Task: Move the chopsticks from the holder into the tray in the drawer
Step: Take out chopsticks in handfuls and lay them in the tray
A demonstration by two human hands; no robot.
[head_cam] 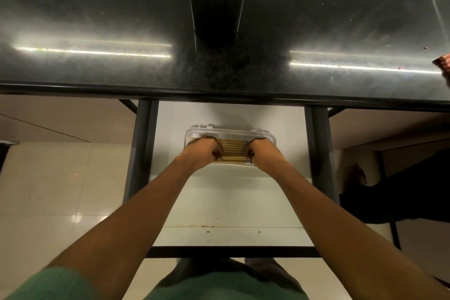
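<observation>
Curling your left hand and right hand shut over both ends of pale wooden chopsticks lying in clear plastic tray, white drawer open

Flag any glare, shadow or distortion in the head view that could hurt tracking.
Head view: two bright glare streaks on the dark countertop; dark shadow pools below the holder; wide-angle stretch on the forearms; slight blur on the fingers of the left hand and right hand over the chopsticks.
</observation>
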